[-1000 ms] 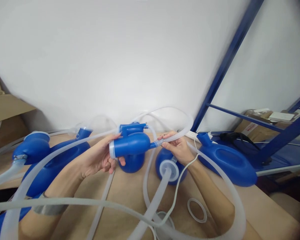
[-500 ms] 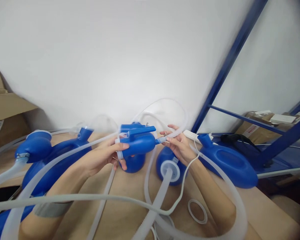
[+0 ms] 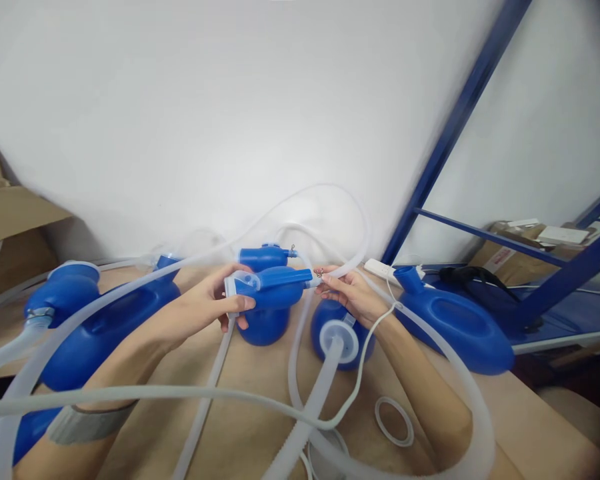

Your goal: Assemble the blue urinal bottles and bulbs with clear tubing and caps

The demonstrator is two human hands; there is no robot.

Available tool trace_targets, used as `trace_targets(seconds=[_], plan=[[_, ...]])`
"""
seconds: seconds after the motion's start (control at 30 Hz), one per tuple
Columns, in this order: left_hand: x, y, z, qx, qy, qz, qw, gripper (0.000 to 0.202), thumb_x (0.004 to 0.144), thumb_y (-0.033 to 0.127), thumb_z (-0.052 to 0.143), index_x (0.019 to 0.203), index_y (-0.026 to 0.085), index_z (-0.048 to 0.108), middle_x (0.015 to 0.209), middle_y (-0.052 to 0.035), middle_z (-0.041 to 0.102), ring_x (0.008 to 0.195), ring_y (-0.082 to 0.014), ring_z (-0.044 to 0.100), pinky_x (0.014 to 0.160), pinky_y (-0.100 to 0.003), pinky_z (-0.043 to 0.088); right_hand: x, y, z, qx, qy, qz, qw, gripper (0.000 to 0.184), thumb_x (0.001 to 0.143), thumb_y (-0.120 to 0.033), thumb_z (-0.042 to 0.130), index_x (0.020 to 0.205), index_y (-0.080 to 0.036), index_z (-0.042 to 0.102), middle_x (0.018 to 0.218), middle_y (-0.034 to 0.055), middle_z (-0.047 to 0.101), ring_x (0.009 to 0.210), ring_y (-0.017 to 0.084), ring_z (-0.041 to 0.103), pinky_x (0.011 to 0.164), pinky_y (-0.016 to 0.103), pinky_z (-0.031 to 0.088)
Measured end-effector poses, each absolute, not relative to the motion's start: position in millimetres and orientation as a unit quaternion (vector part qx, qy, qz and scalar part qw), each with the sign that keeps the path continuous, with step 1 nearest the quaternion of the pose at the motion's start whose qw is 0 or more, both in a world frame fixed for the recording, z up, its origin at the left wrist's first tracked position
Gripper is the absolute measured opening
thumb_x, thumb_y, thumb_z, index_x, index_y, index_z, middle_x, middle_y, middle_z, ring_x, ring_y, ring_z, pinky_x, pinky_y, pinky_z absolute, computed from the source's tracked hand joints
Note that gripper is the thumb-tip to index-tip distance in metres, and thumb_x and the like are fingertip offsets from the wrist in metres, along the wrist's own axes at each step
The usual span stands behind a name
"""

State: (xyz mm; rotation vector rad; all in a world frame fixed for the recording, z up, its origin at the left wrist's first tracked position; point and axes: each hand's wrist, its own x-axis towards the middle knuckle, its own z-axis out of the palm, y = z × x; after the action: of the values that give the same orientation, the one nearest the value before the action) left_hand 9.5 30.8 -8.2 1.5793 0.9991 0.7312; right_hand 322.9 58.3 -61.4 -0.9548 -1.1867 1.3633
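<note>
My left hand (image 3: pixel 214 303) is wrapped round the wide end of a blue plastic funnel piece (image 3: pixel 273 288), held level above the table. My right hand (image 3: pixel 350 295) pinches the end of a clear thin tube (image 3: pixel 353 220) with a small metal clip against the blue piece's narrow nozzle. The tube arcs up and over behind both hands. Another blue funnel piece (image 3: pixel 263 257) stands just behind the held one.
Blue plastic containers lie on the tan table (image 3: pixel 245 413): one at the left (image 3: pixel 105 320), one at the right (image 3: pixel 455 323), a round one (image 3: pixel 340 330) with a corrugated white hose (image 3: pixel 310 407). A white ring (image 3: pixel 394 421) lies near my right forearm. Blue rack frame (image 3: pixel 455 113) at right, cardboard box (image 3: pixel 10 233) at left.
The blue piece has been turned in my left hand, its nozzle still toward my right hand. The clear tube's loop has risen higher. My right hand stays at the nozzle.
</note>
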Motion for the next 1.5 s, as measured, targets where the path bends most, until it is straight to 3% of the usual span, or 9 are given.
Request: trace_targets(seconds=[0.1, 0.23, 0.7, 0.9, 1.03, 1.27, 1.37, 1.5], plan=[[10, 31, -7, 0.667, 0.423, 0.313, 0.528, 0.054, 0.082, 0.047, 0.081, 0.125, 0.024, 0.058, 0.08, -0.003, 0.075, 0.079, -0.0249, 0.073, 0.06, -0.028, 0.051, 323, 58, -62, -0.409, -0.502, 0.552, 0.526, 0.044, 0.066, -0.037, 0.099, 0.103, -0.019, 0.084, 0.092, 0.0069, 0.083, 0.082, 0.019, 0.078, 0.08, 0.03, 0.064], [11, 30, -6, 0.669, 0.43, 0.309, 0.522, 0.056, 0.079, 0.046, 0.08, 0.124, 0.022, 0.058, 0.075, -0.0022, 0.074, 0.079, -0.0252, 0.072, 0.059, -0.028, 0.051, 320, 58, -64, -0.435, -0.506, 0.518, 0.536, 0.041, 0.061, -0.036, 0.1, 0.094, -0.017, 0.084, 0.085, 0.0065, 0.083, 0.076, 0.019, 0.078, 0.075, 0.03, 0.064], [11, 33, -14, 0.643, 0.433, 0.315, 0.547, 0.055, 0.084, 0.048, 0.08, 0.128, 0.026, 0.058, 0.08, -0.0018, 0.075, 0.082, -0.0272, 0.077, 0.054, -0.026, 0.05, 308, 49, -57, -0.449, -0.499, 0.436, 0.6, 0.05, 0.064, -0.023, 0.092, 0.11, -0.021, 0.074, 0.069, -0.0022, 0.077, 0.07, 0.02, 0.077, 0.076, 0.034, 0.063], [9, 34, -14, 0.658, 0.419, 0.307, 0.545, 0.065, 0.085, 0.05, 0.081, 0.138, 0.026, 0.051, 0.084, -0.0033, 0.077, 0.088, -0.0263, 0.075, 0.059, -0.026, 0.052, 309, 50, -51, -0.428, -0.467, 0.512, 0.58, 0.04, 0.056, -0.035, 0.101, 0.082, -0.019, 0.075, 0.077, 0.0013, 0.079, 0.071, 0.017, 0.076, 0.073, 0.03, 0.064], [9, 35, -15, 0.658, 0.419, 0.31, 0.543, 0.065, 0.085, 0.051, 0.08, 0.136, 0.024, 0.051, 0.082, -0.0041, 0.076, 0.086, -0.0258, 0.073, 0.059, -0.026, 0.052, 306, 49, -51, -0.428, -0.459, 0.521, 0.578, 0.044, 0.051, -0.042, 0.104, 0.076, -0.019, 0.077, 0.076, 0.0011, 0.08, 0.072, 0.016, 0.076, 0.072, 0.026, 0.063], [7, 38, -20, 0.708, 0.396, 0.313, 0.494, 0.066, 0.08, 0.045, 0.087, 0.132, 0.026, 0.052, 0.085, 0.0022, 0.066, 0.068, -0.0143, 0.059, 0.06, -0.024, 0.051, 307, 47, -52, -0.412, -0.479, 0.518, 0.576, 0.04, 0.05, -0.037, 0.104, 0.065, -0.02, 0.072, 0.064, -0.0005, 0.074, 0.065, 0.015, 0.072, 0.062, 0.025, 0.058], [7, 39, -21, 0.728, 0.375, 0.305, 0.486, 0.066, 0.08, 0.044, 0.087, 0.133, 0.027, 0.051, 0.093, 0.0022, 0.064, 0.074, -0.0142, 0.06, 0.065, -0.024, 0.053, 310, 45, -50, -0.417, -0.485, 0.509, 0.576, 0.038, 0.053, -0.035, 0.103, 0.064, -0.02, 0.069, 0.064, -0.0001, 0.073, 0.063, 0.016, 0.071, 0.058, 0.026, 0.055], [5, 40, -25, 0.764, 0.347, 0.312, 0.446, 0.07, 0.078, 0.042, 0.088, 0.138, 0.029, 0.054, 0.13, -0.0065, 0.063, 0.105, -0.0245, 0.068, 0.081, -0.031, 0.06, 313, 43, -50, -0.419, -0.487, 0.507, 0.575, 0.035, 0.058, -0.035, 0.101, 0.069, -0.021, 0.071, 0.069, 0.0001, 0.075, 0.067, 0.016, 0.071, 0.062, 0.026, 0.054]])
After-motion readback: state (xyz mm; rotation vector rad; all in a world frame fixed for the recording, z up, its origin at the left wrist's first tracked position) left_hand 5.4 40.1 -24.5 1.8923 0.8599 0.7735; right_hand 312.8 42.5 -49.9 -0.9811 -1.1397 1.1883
